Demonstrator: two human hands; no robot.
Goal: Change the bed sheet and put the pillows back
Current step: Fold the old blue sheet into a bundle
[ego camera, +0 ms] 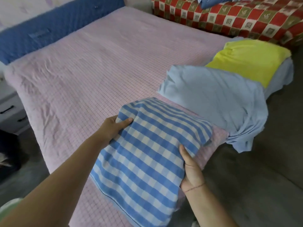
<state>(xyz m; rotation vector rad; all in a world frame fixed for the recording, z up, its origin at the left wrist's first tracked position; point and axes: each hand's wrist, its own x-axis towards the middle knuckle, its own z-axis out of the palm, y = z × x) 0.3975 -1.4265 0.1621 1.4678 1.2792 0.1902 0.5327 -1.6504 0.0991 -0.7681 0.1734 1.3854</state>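
Note:
A folded blue-and-white checked sheet (147, 148) lies on the near right part of the bed, which is covered by a pink quilted pad (91, 66). My left hand (113, 128) grips the sheet's far left corner, thumb on top. Along the sheet's right edge my right hand (191, 171) holds it, fingers tucked under the fold. A crumpled light blue sheet (216, 97) lies just beyond, hanging over the bed's right edge. A yellow pillow (249, 61) rests at the bed's far right corner.
A blue padded headboard (54, 28) runs along the bed's far left side. A red-and-white checked sofa cover (246, 18) sits behind the bed, with a blue pillow (211, 2) on it. White drawers (9, 110) stand left. Grey floor (262, 161) lies on the right.

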